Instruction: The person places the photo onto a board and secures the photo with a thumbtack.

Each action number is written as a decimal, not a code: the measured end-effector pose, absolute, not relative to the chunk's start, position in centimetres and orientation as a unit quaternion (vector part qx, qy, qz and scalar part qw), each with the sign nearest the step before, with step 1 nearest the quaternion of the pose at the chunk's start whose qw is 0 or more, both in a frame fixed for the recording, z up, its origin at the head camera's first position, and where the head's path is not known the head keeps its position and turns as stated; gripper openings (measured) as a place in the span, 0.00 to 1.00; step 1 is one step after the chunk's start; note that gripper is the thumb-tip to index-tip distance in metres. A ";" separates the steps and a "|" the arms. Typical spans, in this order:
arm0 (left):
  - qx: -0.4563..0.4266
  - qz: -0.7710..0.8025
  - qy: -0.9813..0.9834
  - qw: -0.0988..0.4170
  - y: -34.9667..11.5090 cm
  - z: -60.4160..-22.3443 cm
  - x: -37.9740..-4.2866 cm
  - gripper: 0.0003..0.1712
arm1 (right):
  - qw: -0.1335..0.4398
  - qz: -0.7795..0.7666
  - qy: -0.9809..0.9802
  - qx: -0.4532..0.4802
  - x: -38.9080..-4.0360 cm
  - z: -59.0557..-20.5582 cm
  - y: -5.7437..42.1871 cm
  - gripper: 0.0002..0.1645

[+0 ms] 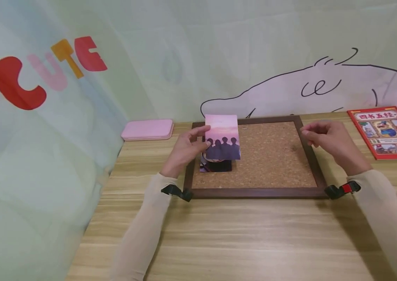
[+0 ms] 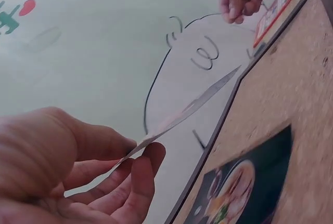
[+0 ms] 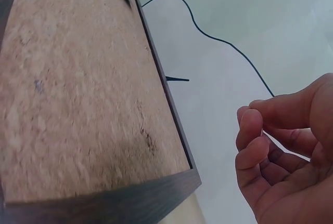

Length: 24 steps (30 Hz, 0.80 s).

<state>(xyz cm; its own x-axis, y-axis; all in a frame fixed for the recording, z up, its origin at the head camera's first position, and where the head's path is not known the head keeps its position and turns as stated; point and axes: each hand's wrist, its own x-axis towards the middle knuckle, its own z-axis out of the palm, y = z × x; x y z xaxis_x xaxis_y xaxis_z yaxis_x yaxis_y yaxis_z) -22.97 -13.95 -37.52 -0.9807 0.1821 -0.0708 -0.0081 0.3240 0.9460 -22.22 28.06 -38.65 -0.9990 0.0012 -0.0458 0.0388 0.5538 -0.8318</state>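
Inspecting the head view, the left hand [image 1: 186,152] has its fingers clamped on the edge of a sunset photo [image 1: 222,134] with dark silhouettes, held left of frame centre over the cork board [image 1: 272,156]. The right hand [image 1: 333,142], right of centre beside the board's right rail, has thumb and fingertips drawn together; whether anything small is between them cannot be told. The left wrist view shows the sunset photo nearly edge-on, thumb on one face, and reveals at lower right a food photo [image 2: 229,193] on the cork, its plate of food visible; the head view shows that print partly covered. The right wrist view brings out dark marks [image 3: 148,138] on the cork, lower centre. A pink case [image 1: 147,130], left of centre on the worktop [image 1: 254,238], is closed, contents hidden. Writing noted: "CUTE" in coloured letters, upper left, on the backdrop [image 1: 149,58]; "四书五经" on the red-bordered book [image 1: 386,132] at the right edge.
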 end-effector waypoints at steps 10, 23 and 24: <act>0.094 0.627 0.762 0.133 -8.9 -38.4 -23.5 0.32 | 0.038 -0.483 0.874 0.018 -22.8 -38.4 27.0 0.27; 0.110 0.554 0.815 0.130 -5.2 -40.3 -23.6 0.32 | 0.034 -0.537 0.843 0.019 -23.3 -38.2 26.3 0.25; 0.110 0.554 0.815 0.131 -4.9 -40.3 -23.6 0.32 | 0.032 -0.541 0.840 0.016 -23.3 -38.2 26.2 0.24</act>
